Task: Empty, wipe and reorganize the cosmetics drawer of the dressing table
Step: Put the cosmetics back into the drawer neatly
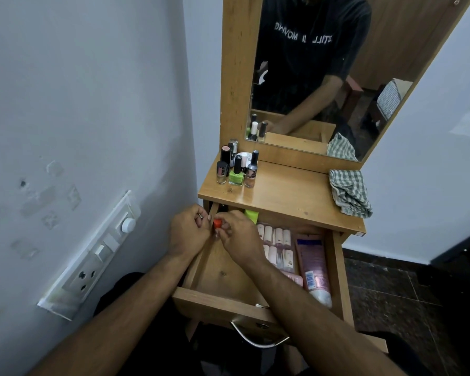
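In the head view, both hands meet over the back left corner of the open wooden drawer [337, 267]: the right hand [239, 240] pinches a small red-orange nail polish bottle [217, 223], upright, in curled fingers; the left hand [187, 232] curls beside it, its hold unclear. The wooden table [288, 191] lies just beyond.

We see the dressing table [288, 196] in glossy varnished wood, its drawer [223, 278] matt bare wood with a curved shiny metal handle [255, 341]. Far right lies a checked woven cloth [350, 194]; far left, glossy glass nail polish bottles [236, 172].
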Motion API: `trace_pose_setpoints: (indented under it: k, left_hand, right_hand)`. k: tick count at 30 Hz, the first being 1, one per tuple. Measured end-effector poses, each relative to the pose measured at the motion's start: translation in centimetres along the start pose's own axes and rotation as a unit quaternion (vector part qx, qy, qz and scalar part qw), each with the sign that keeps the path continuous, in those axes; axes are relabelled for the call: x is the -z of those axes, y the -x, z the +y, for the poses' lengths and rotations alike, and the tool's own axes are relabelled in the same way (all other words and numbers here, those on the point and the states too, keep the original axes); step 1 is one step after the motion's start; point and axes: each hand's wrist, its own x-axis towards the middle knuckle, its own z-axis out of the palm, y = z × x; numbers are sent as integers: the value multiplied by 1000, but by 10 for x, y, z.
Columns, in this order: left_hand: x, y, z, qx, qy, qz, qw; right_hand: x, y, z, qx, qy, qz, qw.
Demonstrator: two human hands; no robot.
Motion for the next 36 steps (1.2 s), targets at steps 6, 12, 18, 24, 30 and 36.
trace_pose_setpoints:
  k: [6, 12, 18, 24, 30, 36]
  left_hand:
    - [-1, 1, -2, -15, -14, 7, 1000]
    - [1, 4, 1, -14, -18, 19, 1000]
    - [2, 6, -1, -20, -32, 24, 999]
    - [7, 10, 5, -42, -35, 18, 998]
    - [10, 13, 9, -39, -24, 9, 999]
    - [13, 15, 12, -43, -13, 6, 999]
  right_hand:
    - [-1, 1, 6, -16, -8, 3, 1000]
    - [3, 4, 3, -12, -18, -5, 1000]
    - [9, 7, 4, 0, 34, -21, 999]
    - [15, 11, 1, 26, 66, -23, 997]
    - [19, 14, -1, 25, 74, -18, 997]
    - [20, 16, -1, 23, 84, -13, 996]
